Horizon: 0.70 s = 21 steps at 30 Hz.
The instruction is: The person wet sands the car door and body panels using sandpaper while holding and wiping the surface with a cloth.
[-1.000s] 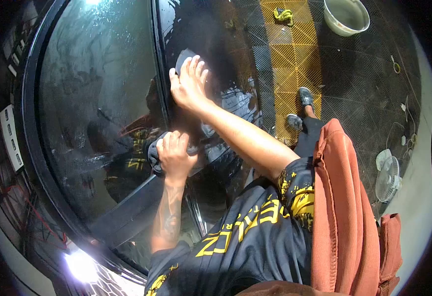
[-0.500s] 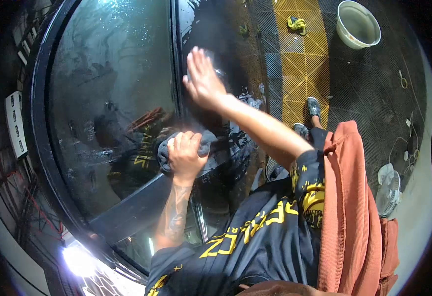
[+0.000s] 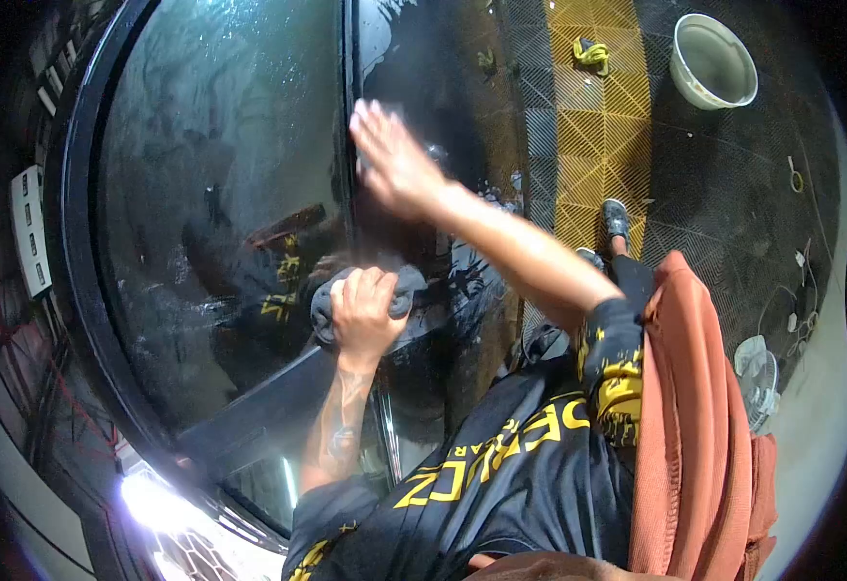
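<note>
My left hand (image 3: 365,312) is closed around a dark grey cloth (image 3: 406,289), which it presses at the lower edge of a black car's wet side window (image 3: 225,126). Higher in the view, my right hand (image 3: 396,167) is flat with its fingers stretched out, slightly blurred, and nothing shows in it. Its fingertips are over the dark trim strip (image 3: 349,58) between the window and the black door panel (image 3: 433,87). Whether that palm touches the car I cannot tell. Water streaks and drops cover the glass and panel.
A white bucket (image 3: 714,63) stands on the dark grid floor. A yellow and black cloth (image 3: 591,55) lies on the yellow floor strip (image 3: 588,126). A reddish-brown cloth (image 3: 685,416) hangs by my right shoulder. A fan (image 3: 757,387) and cables are at the right.
My right hand has moved a little left, onto the trim strip. The left hand and its cloth are nearly where they were. The view has shifted slightly.
</note>
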Tool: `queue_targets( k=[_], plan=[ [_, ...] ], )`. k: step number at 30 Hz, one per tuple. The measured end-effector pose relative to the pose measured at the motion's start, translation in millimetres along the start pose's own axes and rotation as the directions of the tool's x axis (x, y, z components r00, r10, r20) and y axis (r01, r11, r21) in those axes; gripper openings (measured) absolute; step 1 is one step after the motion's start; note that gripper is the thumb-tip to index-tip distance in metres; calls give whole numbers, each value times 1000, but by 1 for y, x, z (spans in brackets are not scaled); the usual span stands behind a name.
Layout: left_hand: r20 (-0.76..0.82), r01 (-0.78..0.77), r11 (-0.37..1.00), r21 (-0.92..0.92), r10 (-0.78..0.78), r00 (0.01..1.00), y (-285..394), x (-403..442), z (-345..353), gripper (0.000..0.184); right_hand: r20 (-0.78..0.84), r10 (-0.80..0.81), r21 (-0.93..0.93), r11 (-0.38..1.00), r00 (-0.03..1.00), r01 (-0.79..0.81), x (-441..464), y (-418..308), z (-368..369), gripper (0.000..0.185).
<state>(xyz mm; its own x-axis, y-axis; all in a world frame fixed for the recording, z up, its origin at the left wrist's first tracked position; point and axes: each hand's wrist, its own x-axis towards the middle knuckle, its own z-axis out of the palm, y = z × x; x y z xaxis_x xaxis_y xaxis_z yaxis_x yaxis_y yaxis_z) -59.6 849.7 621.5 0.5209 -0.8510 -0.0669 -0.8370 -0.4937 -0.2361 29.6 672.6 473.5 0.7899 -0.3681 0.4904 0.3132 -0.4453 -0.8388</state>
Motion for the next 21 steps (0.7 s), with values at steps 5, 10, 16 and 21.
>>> queue_targets(
  k=[5,10,16,21],
  plan=[
    [-6,26,999,-19,-26,1000,4,2,-5,43,-48,110,-6,994,993,-110,15,-12,-6,72],
    [-56,-21,992,-122,14,998,0,-6,-3,39,20,73,57,996,997,-74,-2,-22,3,75],
    [9,57,992,-111,-57,998,13,-13,-8,35,-38,100,20,995,994,-100,20,-15,2,73],
    [-43,-25,962,-272,14,999,7,-22,-8,31,21,57,67,996,998,-58,-13,-27,4,74]
  ],
)
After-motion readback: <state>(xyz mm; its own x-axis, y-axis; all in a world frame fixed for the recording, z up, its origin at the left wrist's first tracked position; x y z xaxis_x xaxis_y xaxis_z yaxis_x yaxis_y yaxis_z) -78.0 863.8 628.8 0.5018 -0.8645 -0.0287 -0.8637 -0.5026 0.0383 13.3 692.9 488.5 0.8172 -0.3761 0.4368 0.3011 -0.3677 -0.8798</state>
